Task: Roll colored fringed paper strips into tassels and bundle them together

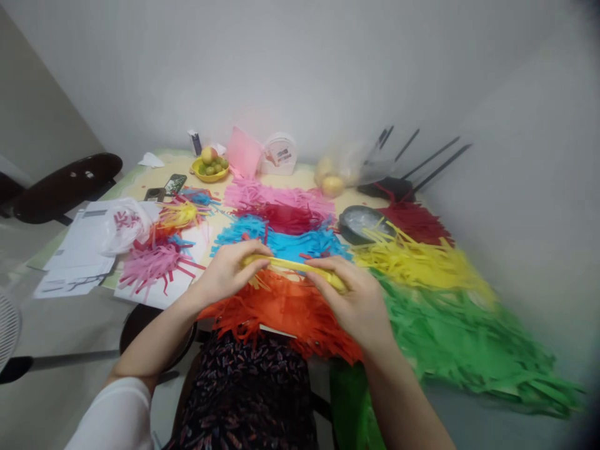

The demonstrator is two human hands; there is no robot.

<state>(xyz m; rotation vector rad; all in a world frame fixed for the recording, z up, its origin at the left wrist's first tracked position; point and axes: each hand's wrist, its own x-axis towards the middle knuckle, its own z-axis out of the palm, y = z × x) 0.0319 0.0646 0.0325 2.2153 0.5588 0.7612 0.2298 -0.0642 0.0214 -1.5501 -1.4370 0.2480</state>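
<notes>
My left hand (228, 273) and my right hand (357, 301) are both closed on a bundle of yellow paper strips (293, 266) stretched between them, one hand at each end. They hover over a pile of orange fringed paper (285, 312) at the table's near edge. Behind the bundle lies blue fringed paper (285, 240). A yellow pile (417, 259) and a big green pile (459, 337) spread to the right.
Pink (276, 195) and dark red (412, 220) fringes lie further back, finished pom-poms (157, 256) on white sheets at left. A dark bowl (360, 222), a yellow fruit bowl (210, 167), a bag of fruit (340, 170), phones (169, 185) and black chairs (65, 187) surround.
</notes>
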